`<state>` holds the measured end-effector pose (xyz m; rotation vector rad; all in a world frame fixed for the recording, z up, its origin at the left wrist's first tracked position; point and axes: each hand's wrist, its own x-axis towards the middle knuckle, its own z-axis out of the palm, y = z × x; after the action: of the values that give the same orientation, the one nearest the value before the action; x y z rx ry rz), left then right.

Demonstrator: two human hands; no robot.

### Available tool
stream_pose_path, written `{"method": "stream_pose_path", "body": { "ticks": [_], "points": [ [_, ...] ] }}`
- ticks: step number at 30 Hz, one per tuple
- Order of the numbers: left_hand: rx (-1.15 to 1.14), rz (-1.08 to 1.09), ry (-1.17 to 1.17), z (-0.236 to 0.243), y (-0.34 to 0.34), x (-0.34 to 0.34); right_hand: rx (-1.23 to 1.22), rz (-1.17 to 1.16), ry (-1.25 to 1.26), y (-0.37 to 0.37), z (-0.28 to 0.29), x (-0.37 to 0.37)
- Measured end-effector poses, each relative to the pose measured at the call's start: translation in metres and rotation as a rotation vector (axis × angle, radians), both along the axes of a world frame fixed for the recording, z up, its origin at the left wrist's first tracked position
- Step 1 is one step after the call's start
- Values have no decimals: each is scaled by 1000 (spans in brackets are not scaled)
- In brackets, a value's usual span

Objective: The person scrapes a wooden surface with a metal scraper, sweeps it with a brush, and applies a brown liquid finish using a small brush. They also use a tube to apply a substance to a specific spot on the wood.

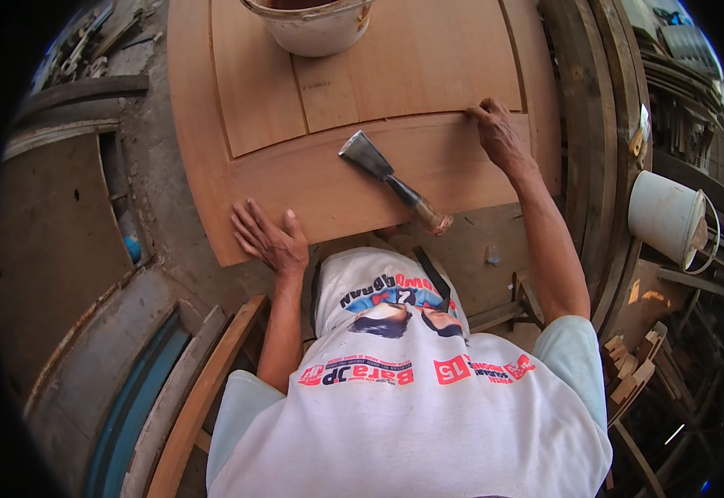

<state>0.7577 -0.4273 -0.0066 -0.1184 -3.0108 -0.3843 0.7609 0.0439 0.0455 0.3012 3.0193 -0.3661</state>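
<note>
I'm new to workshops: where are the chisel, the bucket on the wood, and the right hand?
Chisel (398, 187), head view: dark shaft.
Bucket (320, 35), head view: outer wall.
Right hand (501, 139), head view: its back.

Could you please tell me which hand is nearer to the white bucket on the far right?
Right: the right hand touches the wooden panel, left of the bucket; the left hand rests farther left, on the panel's near left corner.

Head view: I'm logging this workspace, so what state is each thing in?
Wooden panel, flat, dark seams showing.
Chisel-like tool, lying on the panel, unheld.
White tub, open, partly out of frame.
White pail, open, something inside.
Left hand, open, palm down on the panel.
Right hand, fingers bent near a seam; grip unclear.
</note>
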Motion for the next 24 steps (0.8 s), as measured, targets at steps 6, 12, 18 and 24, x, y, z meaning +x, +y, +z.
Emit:
{"method": "stream_pose_path", "body": {
  "ticks": [6, 12, 18, 24],
  "points": [
    [-1, 4, -32, 2, 0, -1, 103, -286, -82, 10, 10, 8],
    [2, 8, -28, 2, -1, -1, -118, -332, -34, -13, 15, -10],
    [-3, -4, -12, -1, -2, 0, -41, -386, -232, -6, 5, -38],
    [11, -7, -17, 0, -1, 0, 120, -79, -403, 4, 13, -70]
  ]
}}
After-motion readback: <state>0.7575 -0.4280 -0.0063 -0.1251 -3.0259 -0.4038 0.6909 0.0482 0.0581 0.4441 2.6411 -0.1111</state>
